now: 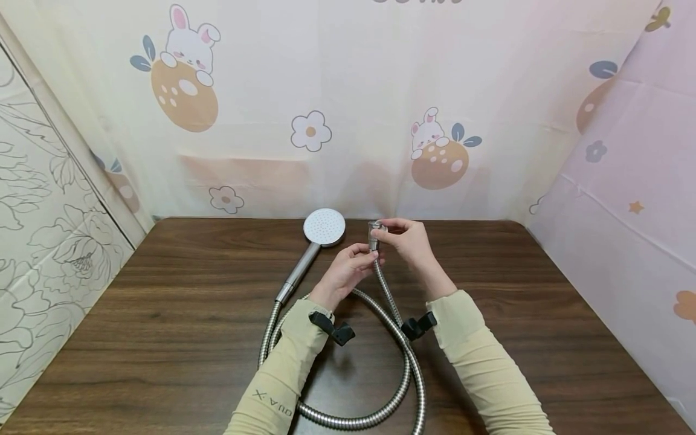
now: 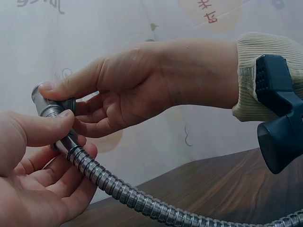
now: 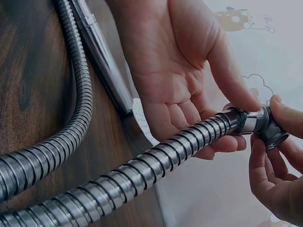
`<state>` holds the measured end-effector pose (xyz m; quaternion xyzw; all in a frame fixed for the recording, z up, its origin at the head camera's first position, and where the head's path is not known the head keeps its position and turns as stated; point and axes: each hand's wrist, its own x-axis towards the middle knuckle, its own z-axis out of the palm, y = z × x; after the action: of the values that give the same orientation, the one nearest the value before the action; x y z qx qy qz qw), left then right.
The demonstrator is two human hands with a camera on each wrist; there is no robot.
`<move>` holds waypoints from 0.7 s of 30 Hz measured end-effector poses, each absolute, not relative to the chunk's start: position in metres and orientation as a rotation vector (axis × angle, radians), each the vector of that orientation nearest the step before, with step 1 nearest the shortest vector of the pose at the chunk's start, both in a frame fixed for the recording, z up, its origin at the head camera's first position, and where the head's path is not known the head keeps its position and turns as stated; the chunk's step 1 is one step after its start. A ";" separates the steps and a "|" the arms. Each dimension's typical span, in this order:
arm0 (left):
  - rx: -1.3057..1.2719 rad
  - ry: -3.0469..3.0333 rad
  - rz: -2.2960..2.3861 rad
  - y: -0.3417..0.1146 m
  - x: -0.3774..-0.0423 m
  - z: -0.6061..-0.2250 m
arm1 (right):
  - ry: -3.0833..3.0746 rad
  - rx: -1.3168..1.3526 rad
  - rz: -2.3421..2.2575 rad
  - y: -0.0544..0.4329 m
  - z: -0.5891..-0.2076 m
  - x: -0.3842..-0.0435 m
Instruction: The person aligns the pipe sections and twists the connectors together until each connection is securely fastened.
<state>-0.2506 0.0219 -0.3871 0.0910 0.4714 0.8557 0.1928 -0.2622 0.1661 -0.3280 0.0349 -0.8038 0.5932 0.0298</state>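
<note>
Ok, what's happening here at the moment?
A person's left hand holds the end of the metal hose while the right hand pinches the small fitting there. Whether it's fully tightened, I can't tell. The shower head lies on the wooden table, spray face up, left of the hands, with hose at its handle.

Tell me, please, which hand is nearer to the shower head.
Left. In the head view, the left hand is just below and right of the shower head; the right hand is farther right, holding the metal fitting.
</note>
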 end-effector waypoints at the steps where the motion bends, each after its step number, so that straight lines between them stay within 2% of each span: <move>1: 0.245 1.317 2.404 0.022 -0.251 -0.387 | -2.478 0.108 1.822 0.166 -0.328 -0.262; 21: 0.262 1.180 2.445 0.019 -0.252 -0.389 | -2.421 0.067 1.849 0.167 -0.329 -0.262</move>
<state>-0.2515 0.0188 -0.3895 0.0939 0.4233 0.8774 0.2055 -0.2621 0.1666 -0.3295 0.0221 -0.7936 0.6062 0.0472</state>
